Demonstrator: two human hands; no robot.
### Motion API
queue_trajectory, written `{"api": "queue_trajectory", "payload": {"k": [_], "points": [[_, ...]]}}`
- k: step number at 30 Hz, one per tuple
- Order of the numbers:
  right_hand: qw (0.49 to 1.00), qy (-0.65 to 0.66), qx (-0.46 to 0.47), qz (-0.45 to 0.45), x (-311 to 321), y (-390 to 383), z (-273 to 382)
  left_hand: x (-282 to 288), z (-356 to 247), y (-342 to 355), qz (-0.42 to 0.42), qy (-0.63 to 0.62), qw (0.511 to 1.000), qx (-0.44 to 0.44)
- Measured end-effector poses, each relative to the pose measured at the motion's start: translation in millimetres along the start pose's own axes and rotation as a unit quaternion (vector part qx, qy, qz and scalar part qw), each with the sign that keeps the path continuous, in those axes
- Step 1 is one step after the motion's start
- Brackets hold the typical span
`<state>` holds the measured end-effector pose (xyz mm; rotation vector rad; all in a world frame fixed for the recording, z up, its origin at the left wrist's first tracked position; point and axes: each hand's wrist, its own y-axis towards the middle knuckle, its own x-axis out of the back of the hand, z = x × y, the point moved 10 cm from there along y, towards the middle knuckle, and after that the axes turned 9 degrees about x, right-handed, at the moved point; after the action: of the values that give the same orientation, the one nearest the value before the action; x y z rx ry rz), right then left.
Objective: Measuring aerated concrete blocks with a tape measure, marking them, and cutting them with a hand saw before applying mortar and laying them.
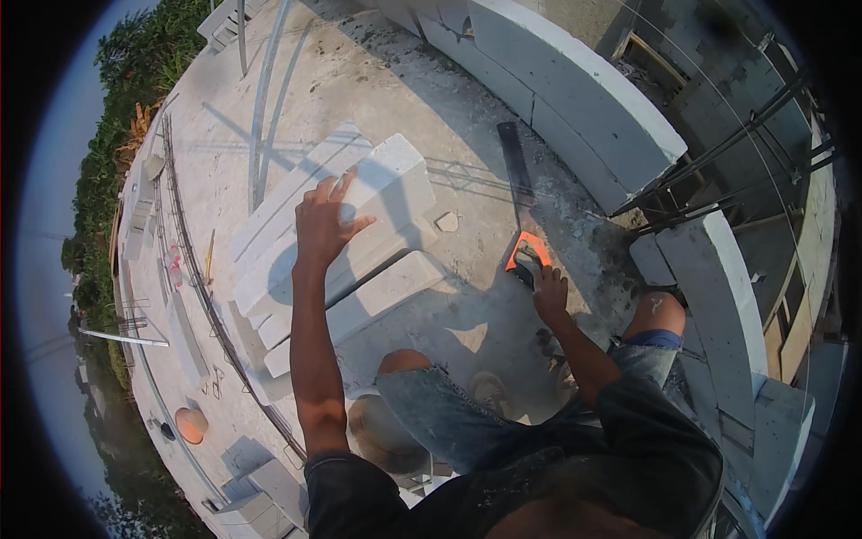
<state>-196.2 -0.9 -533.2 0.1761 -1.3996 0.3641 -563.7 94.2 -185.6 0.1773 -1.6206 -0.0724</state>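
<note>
My left hand (332,214) grips the top of a white block (391,180) in a stack of long pale blocks, its thumb and fingers bent against the surface. Another long block (364,305) lies at the near side of the stack. My right hand (548,292) is on the orange-and-black handle (528,251) of a handsaw, fingers curled onto it. The saw's dark blade (514,157) lies along the dusty concrete, pointing away from me. A small pale chunk (447,222) sits between stack and saw.
A curved low block wall (575,99) runs along the right, broken by dark rods (718,144). Long rebar (189,260), pale blocks (189,337) and an orange rounded object (190,424) lie to the left. My bent knees (654,319) are near the lower edge.
</note>
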Motion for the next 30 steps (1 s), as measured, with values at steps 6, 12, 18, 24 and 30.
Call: {"api": "queue_trajectory", "payload": {"k": [6, 12, 18, 24, 30], "points": [[0.997, -0.010, 0.036, 0.071, -16.0, 18.0, -4.4, -11.3, -10.4, 5.2, -0.001, -0.036, 0.999, 0.028], [0.975, 0.075, -0.060, 0.198, 52.8, 9.8, 6.6, -5.9, 7.1, -0.3, -0.019, -0.054, 0.998, 0.032], [0.944, 0.294, -0.139, 0.048, 199.4, -8.6, -8.8, -2.6, -8.5, 20.0, -0.055, -0.048, 0.994, 0.076], [0.916, 0.380, -0.003, -0.128, 318.5, -68.0, 59.5, -23.8, -39.6, 35.2, -0.045, -0.051, 0.985, 0.161], [0.839, 0.460, 0.082, -0.278, 357.4, -90.9, 94.0, -16.2, -48.3, 36.9, -0.043, -0.055, 0.982, 0.178]]}}
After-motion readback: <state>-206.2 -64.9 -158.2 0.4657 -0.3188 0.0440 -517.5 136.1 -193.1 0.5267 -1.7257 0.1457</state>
